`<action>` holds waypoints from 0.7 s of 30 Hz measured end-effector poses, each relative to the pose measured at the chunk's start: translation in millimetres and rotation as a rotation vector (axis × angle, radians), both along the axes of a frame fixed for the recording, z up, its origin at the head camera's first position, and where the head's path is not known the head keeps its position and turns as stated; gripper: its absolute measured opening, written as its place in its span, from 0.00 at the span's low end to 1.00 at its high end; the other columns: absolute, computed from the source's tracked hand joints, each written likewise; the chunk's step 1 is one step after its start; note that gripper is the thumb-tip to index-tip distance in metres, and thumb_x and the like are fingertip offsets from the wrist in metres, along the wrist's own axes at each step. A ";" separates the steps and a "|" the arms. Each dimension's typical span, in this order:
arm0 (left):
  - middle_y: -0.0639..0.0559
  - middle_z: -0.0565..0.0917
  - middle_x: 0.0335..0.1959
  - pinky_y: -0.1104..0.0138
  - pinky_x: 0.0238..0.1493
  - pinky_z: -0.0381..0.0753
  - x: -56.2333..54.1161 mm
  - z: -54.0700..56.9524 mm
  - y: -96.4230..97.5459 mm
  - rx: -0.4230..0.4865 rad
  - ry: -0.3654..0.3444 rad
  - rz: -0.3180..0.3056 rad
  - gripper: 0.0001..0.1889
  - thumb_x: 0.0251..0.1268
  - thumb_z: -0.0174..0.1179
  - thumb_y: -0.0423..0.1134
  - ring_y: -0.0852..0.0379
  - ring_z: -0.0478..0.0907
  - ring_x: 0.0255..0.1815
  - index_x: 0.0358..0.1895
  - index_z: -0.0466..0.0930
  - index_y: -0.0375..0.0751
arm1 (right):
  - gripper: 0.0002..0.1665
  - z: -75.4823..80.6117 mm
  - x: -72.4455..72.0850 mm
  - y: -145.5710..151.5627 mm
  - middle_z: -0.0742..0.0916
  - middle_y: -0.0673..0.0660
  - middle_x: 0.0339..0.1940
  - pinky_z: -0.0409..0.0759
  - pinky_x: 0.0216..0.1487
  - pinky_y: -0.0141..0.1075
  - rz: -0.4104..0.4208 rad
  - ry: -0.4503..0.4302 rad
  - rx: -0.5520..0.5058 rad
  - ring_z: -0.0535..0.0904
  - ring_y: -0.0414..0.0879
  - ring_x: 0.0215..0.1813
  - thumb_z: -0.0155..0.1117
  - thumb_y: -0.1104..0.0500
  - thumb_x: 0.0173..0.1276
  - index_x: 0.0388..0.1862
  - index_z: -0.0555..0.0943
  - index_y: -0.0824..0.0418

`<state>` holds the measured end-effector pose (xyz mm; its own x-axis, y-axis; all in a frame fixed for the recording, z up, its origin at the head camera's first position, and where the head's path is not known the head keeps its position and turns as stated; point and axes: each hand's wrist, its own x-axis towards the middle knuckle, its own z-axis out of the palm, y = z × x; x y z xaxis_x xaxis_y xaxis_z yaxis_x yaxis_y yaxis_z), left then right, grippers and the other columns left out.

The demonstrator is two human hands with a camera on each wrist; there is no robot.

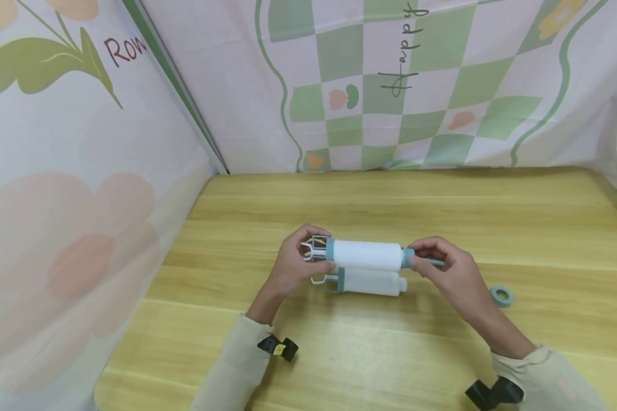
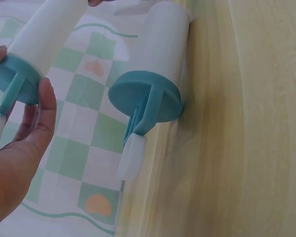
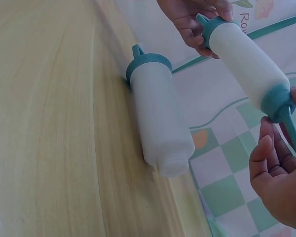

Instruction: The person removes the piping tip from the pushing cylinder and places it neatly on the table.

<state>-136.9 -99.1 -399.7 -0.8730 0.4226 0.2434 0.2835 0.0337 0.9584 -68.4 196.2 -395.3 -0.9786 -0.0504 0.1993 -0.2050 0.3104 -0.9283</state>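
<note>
A white squeeze bottle (image 1: pixel 367 254) is held level above the table between both hands. My left hand (image 1: pixel 290 260) grips its teal, pronged end piece (image 2: pixel 19 81), thumb on one side and fingers on the other. At the other end, my right hand (image 1: pixel 455 277) pinches the teal nozzle cap (image 3: pixel 276 102), whose thin spout points away from the bottle. Just below the held bottle, a second white bottle (image 1: pixel 371 282) lies on its side on the table. It has a similar teal end piece (image 2: pixel 143 94), and its white neck (image 3: pixel 172 166) is bare.
A small teal ring (image 1: pixel 504 303) lies on the wooden table (image 1: pixel 391 354), close by the right wrist. Patterned cloth (image 1: pixel 380 125) hangs along the back edge, and another printed cloth (image 1: pixel 72 240) hangs at the left.
</note>
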 end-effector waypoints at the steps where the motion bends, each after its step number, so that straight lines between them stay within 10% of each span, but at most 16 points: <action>1: 0.44 0.79 0.50 0.60 0.44 0.82 0.0 0.1 0.2 0.002 -0.001 0.000 0.25 0.51 0.70 0.27 0.49 0.78 0.43 0.55 0.76 0.36 | 0.15 -0.5 0.4 0.1 0.84 0.54 0.44 0.83 0.43 0.30 0.002 0.006 -0.004 0.81 0.42 0.44 0.63 0.61 0.74 0.53 0.78 0.69; 21: 0.43 0.79 0.50 0.61 0.42 0.83 1.3 0.0 1.5 0.033 -0.010 -0.021 0.25 0.51 0.70 0.27 0.50 0.79 0.42 0.55 0.76 0.34 | 0.24 5.1 -2.2 2.3 0.86 0.61 0.32 0.81 0.30 0.35 0.003 -0.091 0.008 0.82 0.48 0.31 0.47 0.48 0.82 0.51 0.78 0.69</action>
<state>-135.6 -97.6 -399.7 -0.8664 0.4332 0.2485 0.2739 -0.0038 0.9617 -70.6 198.5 -390.2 -0.9925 -0.0547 0.1091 -0.1209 0.3176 -0.9405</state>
